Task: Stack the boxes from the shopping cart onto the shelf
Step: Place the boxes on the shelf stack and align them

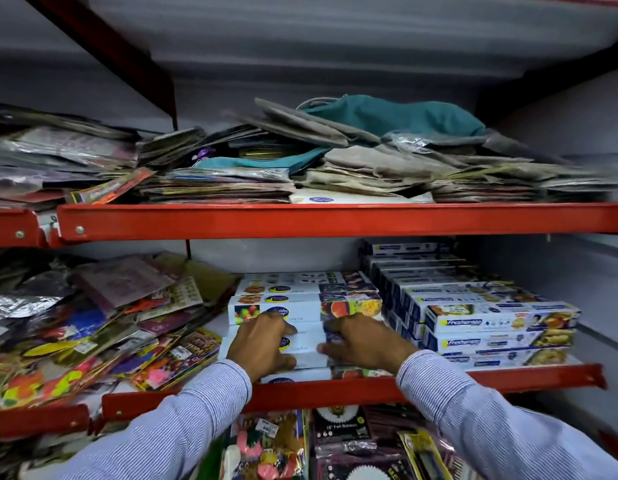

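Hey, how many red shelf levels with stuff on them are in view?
2. The upper shelf carries flat packets and folded cloth; the middle shelf carries boxes, where both hands rest. Packets below suggest a third level, its edge hidden.

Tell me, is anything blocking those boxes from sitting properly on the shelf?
Nothing visible does. Both hands, left and right, rest flat on the front of the white box stack, already on the red shelf between loose packets and Freshwrapp boxes.
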Tool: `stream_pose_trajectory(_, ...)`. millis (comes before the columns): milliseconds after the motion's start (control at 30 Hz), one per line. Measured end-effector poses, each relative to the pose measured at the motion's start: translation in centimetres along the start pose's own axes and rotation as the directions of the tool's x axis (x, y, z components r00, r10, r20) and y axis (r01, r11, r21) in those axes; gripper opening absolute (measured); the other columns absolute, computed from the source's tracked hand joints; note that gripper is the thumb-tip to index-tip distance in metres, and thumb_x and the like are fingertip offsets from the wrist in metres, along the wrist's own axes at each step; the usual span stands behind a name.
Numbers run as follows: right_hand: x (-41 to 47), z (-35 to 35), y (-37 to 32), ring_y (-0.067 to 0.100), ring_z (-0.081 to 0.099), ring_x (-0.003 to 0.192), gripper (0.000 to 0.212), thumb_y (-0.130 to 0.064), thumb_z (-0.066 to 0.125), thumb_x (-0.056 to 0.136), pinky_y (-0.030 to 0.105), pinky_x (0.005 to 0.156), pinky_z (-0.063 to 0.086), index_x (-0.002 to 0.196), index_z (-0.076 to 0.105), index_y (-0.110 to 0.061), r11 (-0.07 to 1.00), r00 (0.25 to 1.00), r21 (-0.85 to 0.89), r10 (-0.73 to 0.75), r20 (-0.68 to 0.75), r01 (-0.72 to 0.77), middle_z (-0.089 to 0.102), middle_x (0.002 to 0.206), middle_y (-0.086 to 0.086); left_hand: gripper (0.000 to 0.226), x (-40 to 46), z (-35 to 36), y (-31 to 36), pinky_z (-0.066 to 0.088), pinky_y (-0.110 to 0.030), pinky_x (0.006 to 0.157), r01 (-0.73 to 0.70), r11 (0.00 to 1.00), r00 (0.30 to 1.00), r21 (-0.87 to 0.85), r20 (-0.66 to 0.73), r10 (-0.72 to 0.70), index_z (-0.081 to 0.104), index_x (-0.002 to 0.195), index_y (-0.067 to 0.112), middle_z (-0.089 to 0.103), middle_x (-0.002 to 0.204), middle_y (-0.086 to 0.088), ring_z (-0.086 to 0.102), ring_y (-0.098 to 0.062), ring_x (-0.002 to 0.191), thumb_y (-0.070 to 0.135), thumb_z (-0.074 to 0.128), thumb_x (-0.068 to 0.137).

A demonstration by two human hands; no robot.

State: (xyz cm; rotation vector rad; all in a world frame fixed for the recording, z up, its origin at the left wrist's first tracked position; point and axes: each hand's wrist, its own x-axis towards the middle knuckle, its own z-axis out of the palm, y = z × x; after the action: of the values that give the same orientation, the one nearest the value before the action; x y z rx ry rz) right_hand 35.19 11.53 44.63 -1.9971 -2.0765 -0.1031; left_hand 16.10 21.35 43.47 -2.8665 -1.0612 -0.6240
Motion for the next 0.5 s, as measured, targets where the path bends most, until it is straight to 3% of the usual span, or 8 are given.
stream_pose_trajectory(100, -1.0, 0.7, 0.3, 0.032, 0.060, 0.106, 0.037, -0.039, 0.056, 0.089, 0.037, 0.080, 0.048, 0.123, 0.052, -0.024, 0.998, 0.999, -0.049, 0.032, 0.014, -0.031, 0.064, 0.122, 0.012, 0.051, 0.1, 1.3, -0.1, 0.050, -0.035, 0.076, -0.010, 1.000, 1.000, -0.016, -0.010, 0.010, 0.068, 0.117, 0.023, 0.063, 0.113, -0.001, 0.054, -0.024, 0.111, 0.042, 0.077, 0.071)
stream_pose_trajectory(200, -1.4, 1.7, 0.7, 0.032, 0.063, 0.101, 0.033, -0.025, 0.054, 0.091, 0.038, 0.077, 0.050, 0.124, 0.052, -0.024, 0.997, 0.996, -0.022, 0.074, -0.042, -0.075, 0.067, 0.119, 0.012, 0.053, 0.0, 2.2, -0.1, 0.053, -0.036, 0.083, -0.024, 0.999, 0.999, -0.032, -0.041, 0.022, 0.067, 0.121, 0.021, 0.065, 0.118, 0.002, 0.057, -0.021, 0.110, 0.041, 0.076, 0.073)
stream_pose_trajectory(300, -1.4, 1.9, 0.9, 0.031, 0.065, 0.096, 0.028, -0.024, 0.054, 0.092, 0.035, 0.073, 0.047, 0.120, 0.056, -0.021, 0.995, 0.993, 0.007, 0.101, -0.061, -0.100, 0.069, 0.113, 0.013, 0.053, 0.0, 2.4, 0.0, 0.055, -0.037, 0.085, -0.023, 0.998, 0.999, -0.051, -0.043, 0.021, 0.068, 0.120, 0.021, 0.068, 0.121, 0.003, 0.061, -0.019, 0.108, 0.039, 0.077, 0.071)
stream_pose_trajectory(500, -1.6, 1.7, 0.6, 0.032, 0.065, 0.099, 0.028, -0.025, 0.054, 0.092, 0.037, 0.081, 0.050, 0.119, 0.058, -0.020, 0.994, 0.992, 0.023, 0.112, -0.051, -0.111, 0.069, 0.115, 0.013, 0.052, -0.6, 2.0, 0.2, 0.053, -0.035, 0.091, -0.016, 0.999, 0.999, -0.028, -0.033, 0.015, 0.066, 0.124, 0.019, 0.066, 0.130, 0.000, 0.060, -0.021, 0.114, 0.035, 0.073, 0.075)
